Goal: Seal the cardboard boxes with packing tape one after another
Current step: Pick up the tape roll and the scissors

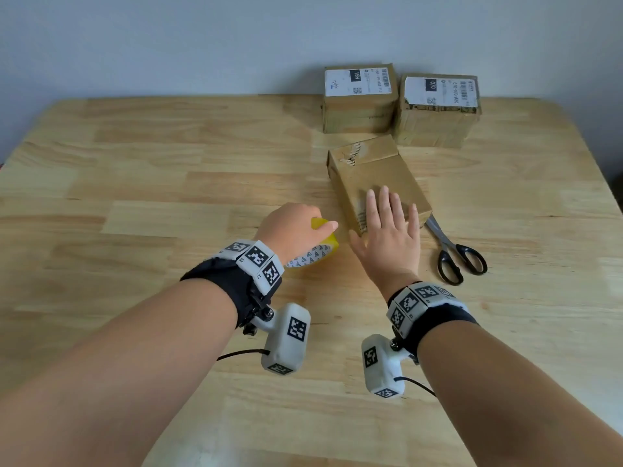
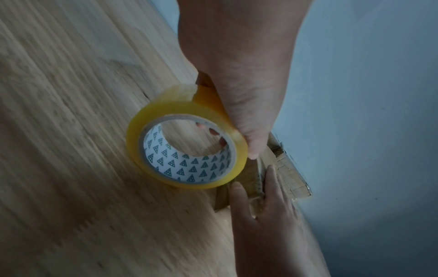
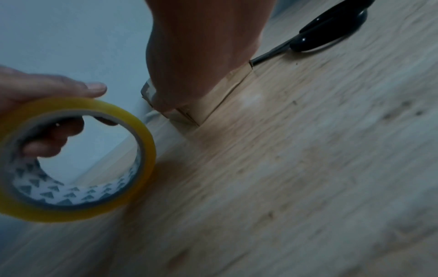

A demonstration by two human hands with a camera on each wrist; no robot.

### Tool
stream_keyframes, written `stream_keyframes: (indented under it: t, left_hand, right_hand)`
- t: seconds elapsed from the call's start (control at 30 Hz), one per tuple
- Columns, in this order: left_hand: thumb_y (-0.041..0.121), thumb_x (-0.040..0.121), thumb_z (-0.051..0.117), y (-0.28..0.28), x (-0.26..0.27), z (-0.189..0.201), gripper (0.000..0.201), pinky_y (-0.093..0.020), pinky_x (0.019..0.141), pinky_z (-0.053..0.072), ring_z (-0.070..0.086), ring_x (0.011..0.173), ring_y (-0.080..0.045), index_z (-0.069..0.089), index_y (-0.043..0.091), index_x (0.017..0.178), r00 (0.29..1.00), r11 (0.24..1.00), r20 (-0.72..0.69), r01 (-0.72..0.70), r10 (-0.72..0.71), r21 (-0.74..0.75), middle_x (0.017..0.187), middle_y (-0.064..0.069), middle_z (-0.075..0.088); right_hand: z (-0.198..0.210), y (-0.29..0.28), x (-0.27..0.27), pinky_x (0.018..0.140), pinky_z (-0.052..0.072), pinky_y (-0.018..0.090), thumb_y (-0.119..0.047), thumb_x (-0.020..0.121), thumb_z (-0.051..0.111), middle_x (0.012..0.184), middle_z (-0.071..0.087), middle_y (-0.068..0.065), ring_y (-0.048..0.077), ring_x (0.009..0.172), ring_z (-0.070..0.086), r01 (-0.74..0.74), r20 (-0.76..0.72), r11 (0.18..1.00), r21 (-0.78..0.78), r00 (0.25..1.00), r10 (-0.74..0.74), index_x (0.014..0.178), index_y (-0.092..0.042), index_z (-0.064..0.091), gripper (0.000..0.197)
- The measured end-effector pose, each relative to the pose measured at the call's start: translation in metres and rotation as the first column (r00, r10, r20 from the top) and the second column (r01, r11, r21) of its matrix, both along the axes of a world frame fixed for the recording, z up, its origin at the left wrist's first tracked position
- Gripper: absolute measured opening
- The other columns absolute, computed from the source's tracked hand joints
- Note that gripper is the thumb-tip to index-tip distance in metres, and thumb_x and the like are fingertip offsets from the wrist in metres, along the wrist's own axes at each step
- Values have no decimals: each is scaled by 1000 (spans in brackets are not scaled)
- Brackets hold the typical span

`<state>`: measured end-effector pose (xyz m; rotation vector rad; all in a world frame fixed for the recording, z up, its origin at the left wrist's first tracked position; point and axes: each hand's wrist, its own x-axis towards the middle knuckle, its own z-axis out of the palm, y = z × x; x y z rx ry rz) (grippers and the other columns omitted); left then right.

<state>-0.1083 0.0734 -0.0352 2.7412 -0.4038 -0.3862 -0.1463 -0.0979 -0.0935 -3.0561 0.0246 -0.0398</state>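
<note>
Your left hand (image 1: 292,227) grips the tape roll (image 1: 315,254); your flat, open right hand (image 1: 387,230) presses the box (image 1: 367,170), with scissors (image 1: 451,251) just beside it.

three cardboard boxes (image 1: 377,183), one tape roll (image 1: 322,246), one pair of scissors (image 1: 453,251), two hands (image 1: 391,237)

Left rear box (image 1: 359,99), white label: black patch reads "15H"; the smaller print and barcodes cannot be read.
Right rear box (image 1: 438,109), white label: black patch reads "070"; a line beside it appears to read "070-070 A80", uncertain.
Tape roll (image 2: 187,150), inner core: printed triangle pattern only, no lettering.
Wrist bands: square black-and-white coded markers, no legible text.
</note>
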Motion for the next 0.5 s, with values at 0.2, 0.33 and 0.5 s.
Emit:
stream_keyframes:
  t: [0.2, 0.33, 0.5]
  left_hand:
    - [42, 95, 44, -10, 8, 0, 43, -30, 52, 33, 51, 64, -25, 53, 9, 70, 995, 973, 26, 93, -101, 209, 61, -3, 49]
    - [37, 95, 45, -20, 10, 2, 42, -28, 52, 34, 48, 59, -22, 44, 12, 61, 996, 937, 5, 79, -86, 340, 58, -1, 45]
    - [42, 98, 37, -22, 9, 0, 38, -27, 50, 32, 53, 68, -22, 57, 13, 84, 988, 896, 35, 122, -152, 428, 65, 1, 47]
  right_hand:
    - [-13, 2, 3, 117, -2, 47, -43, 96, 37, 159, 19, 11, 28, 146, 18, 18, 70, 1000, 12, 997, -18, 153, -16, 16, 67]
    - [-11, 0, 3, 118, -2, 48, -46, 97, 37, 159, 16, 10, 27, 147, 15, 5, 73, 1000, 22, 997, -7, 153, -17, 15, 67]
    - [-12, 3, 7, 116, -6, 45, -59, 94, 35, 157, 26, 8, 26, 145, 21, 46, 101, 995, 86, 993, -54, 150, -16, 28, 71]
